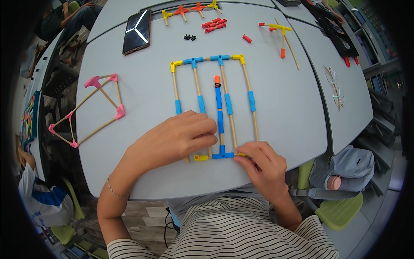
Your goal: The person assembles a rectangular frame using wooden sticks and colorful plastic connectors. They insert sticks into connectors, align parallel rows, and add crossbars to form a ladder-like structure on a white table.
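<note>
A flat frame of wooden sticks lies before me, its far side joined by blue T connectors (193,61) and yellow corner connectors (238,57). Blue sleeves (252,101) join sticks along its length. My left hand (183,134) is curled over the near left sticks, and whatever its fingertips hold is hidden. My right hand (264,163) pinches a yellow connector (242,154) beside a near blue T connector (223,155). From that T, a middle rod with dark blue sleeves (221,122) runs up to an orange tip (217,80). A loose-looking yellow connector (201,158) lies left of the T.
A pink-jointed stick frame (120,112) lies left. Farther back are a phone (137,32), black pieces (189,37), red connectors (214,26), a red piece (247,39) and a yellow-jointed stick assembly (281,28). Glasses (334,88) lie right; a grey backpack (349,168) sits on a green chair.
</note>
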